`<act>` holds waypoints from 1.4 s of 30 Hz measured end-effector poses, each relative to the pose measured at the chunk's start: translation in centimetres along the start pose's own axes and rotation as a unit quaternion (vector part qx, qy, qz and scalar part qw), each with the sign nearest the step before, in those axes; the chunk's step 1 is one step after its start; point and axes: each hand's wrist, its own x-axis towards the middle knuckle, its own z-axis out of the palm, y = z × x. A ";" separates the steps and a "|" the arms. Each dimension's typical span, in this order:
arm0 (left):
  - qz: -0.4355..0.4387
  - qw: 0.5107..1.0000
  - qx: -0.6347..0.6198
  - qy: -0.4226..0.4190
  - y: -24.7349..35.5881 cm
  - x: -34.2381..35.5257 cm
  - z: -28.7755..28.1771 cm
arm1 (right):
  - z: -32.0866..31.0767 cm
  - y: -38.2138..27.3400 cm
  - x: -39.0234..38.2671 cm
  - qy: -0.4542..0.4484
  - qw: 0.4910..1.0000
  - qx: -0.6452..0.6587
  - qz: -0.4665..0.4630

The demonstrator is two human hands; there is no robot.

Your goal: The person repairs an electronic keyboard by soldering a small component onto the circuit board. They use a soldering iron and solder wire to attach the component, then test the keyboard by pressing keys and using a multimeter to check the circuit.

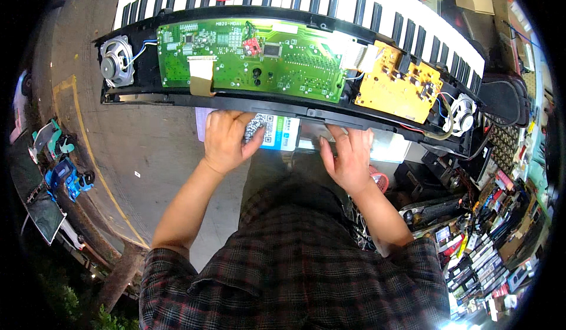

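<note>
Keyboard casing [283,103], opened, boards and speakers exposed, lies across the person's lap | left hand [227,138] and right hand [351,156] curl fingers over near edge | likely long, stiff, fragile inside; grip the rim, not green circuit board [253,58]

Worktop [389,147] sits at frame centre under my opened keyboard [295,53]; a printed card [277,132] lies on it. Cassette tapes [483,253] crowd the lower right.

Grey paved ground [147,147] with a curved yellow line [97,171]. Left of the line, blue toys [68,176] and a dark mat [35,200]; far right of it, a crowded stall of small boxed goods [489,253]. Lighting bright, edges dark.
</note>
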 end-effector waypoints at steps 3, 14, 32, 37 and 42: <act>-0.006 1.000 0.016 -0.006 0.2 0.3 -0.2 | 0.0 0.3 -1.5 -0.051 0.998 -0.035 0.023; -0.094 0.991 0.001 -0.094 6.5 0.6 1.9 | 0.2 -1.7 -1.1 -0.070 0.993 -0.080 0.053; -0.453 0.645 -0.496 0.363 -3.8 -0.5 -7.8 | -5.4 0.9 -1.4 0.118 0.537 0.729 0.407; -0.503 0.587 -0.547 0.320 -5.1 0.8 -8.4 | -6.3 1.7 -0.9 0.109 0.546 0.712 0.429; -0.511 0.598 -0.582 0.204 -3.8 1.3 -8.6 | -7.0 2.2 -1.0 0.054 0.577 0.682 0.447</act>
